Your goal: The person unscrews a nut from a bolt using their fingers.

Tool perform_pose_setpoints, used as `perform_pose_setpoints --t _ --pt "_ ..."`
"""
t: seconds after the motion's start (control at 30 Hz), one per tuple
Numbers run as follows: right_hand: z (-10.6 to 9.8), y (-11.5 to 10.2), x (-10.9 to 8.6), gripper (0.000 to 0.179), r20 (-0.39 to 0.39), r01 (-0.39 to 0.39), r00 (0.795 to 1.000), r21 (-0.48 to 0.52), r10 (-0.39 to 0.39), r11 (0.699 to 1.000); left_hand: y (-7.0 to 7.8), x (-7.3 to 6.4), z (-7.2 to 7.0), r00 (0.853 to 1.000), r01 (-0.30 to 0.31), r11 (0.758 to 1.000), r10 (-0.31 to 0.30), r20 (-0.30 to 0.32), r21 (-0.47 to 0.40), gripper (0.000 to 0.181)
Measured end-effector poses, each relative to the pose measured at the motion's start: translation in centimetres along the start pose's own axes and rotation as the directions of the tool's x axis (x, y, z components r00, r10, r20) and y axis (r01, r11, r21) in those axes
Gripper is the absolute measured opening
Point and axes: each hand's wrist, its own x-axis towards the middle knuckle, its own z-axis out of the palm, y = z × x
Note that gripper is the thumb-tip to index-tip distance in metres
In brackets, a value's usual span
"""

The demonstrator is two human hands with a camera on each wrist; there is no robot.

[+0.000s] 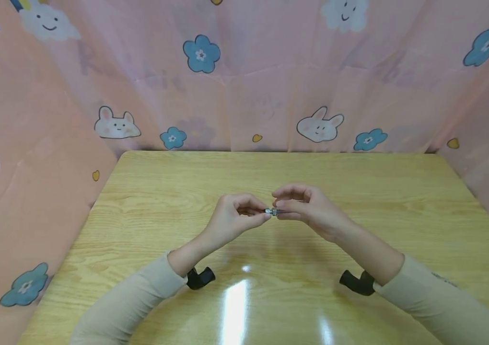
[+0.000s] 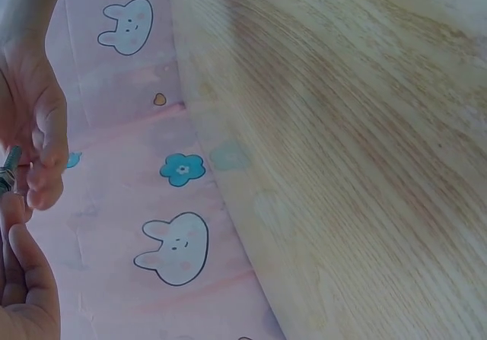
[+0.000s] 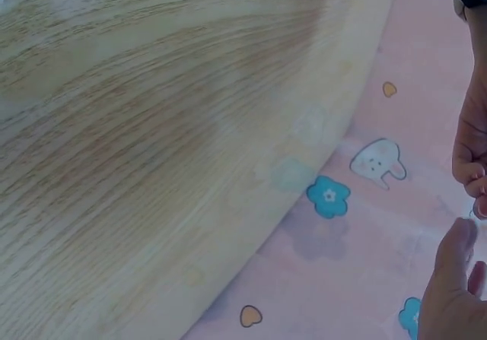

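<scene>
A small metal bolt [image 1: 274, 212] is held level between the two hands above the table. My left hand [image 1: 231, 218] pinches one end of it between thumb and fingertips. From the other side, my right hand [image 1: 309, 208] has its thumb and curled fingers around the shaft. The left wrist view shows the bolt's threaded shaft [image 2: 14, 158] with a nut-like collar [image 2: 6, 179] at its base, close to the left fingertips. At the right wrist view's edge, the right hand [image 3: 450, 294] is below the left hand [image 3: 473, 146], and the bolt is mostly hidden there.
The wood-grain table [image 1: 175, 187] is bordered by a pink curtain [image 1: 244, 96] printed with flowers and rabbits. A black wrist mount [image 1: 200, 278] is under the left sleeve, and another black mount [image 1: 357, 282] under the right. Light glares off the table's front.
</scene>
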Motion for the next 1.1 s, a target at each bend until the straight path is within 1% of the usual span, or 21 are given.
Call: perform_pose_setpoints --t 0.13,0.2,0.33,0.43,0.57,0.67,0.73,0.8,0.87,1.0,1.1 --pt "0.22 -0.14 0.05 0.018 0.000 -0.033 0.999 -0.003 0.033 0.999 -0.06 -0.04 -0.03 1.000 0.000 1.000 0.000 0.002 -0.005 0.010" --pt "0.26 -0.14 0.04 0.015 0.001 -0.039 0.999 -0.010 0.039 0.999 0.00 -0.02 -0.02 1.000 0.012 1.000 -0.012 0.002 -0.010 0.010" --pt "0.26 -0.08 -0.05 0.010 -0.001 -0.009 1.000 -0.025 0.009 1.000 0.28 0.02 0.02 0.998 0.059 0.998 -0.059 0.001 -0.035 0.009" --pt "0.21 -0.04 -0.11 0.015 -0.001 0.017 1.000 -0.027 -0.017 0.999 0.30 0.07 0.08 0.996 0.090 0.995 -0.090 0.003 -0.046 0.010" --pt "0.18 0.05 -0.04 0.012 0.006 0.016 1.000 0.040 -0.017 0.999 0.24 0.08 0.13 0.993 0.115 0.992 -0.115 0.003 -0.049 0.011" --pt "0.28 0.16 0.03 0.009 0.023 -0.016 1.000 0.098 0.014 0.995 0.15 -0.01 0.10 0.991 0.132 0.990 -0.132 0.003 -0.057 0.011" --pt "0.40 0.23 0.06 0.009 0.033 -0.036 0.999 0.107 0.032 0.994 0.03 -0.09 0.06 0.990 0.137 0.988 -0.138 0.003 -0.070 0.011" --pt "0.50 0.27 0.08 0.008 0.035 -0.046 0.998 0.098 0.042 0.994 0.02 -0.15 0.01 0.991 0.137 0.987 -0.137 0.003 -0.082 0.011" --pt "0.55 0.29 0.12 0.008 0.027 -0.034 0.999 0.066 0.032 0.997 0.06 -0.16 -0.05 0.991 0.132 0.987 -0.133 0.001 -0.090 0.012" --pt "0.52 0.20 0.14 0.016 0.003 -0.002 1.000 -0.002 0.002 1.000 0.14 -0.11 -0.13 0.991 0.130 0.987 -0.131 -0.001 -0.090 0.013" --pt "0.54 0.06 0.16 0.012 0.000 -0.009 1.000 0.002 0.009 1.000 0.17 -0.07 -0.14 0.991 0.132 0.988 -0.133 -0.004 -0.085 0.012"
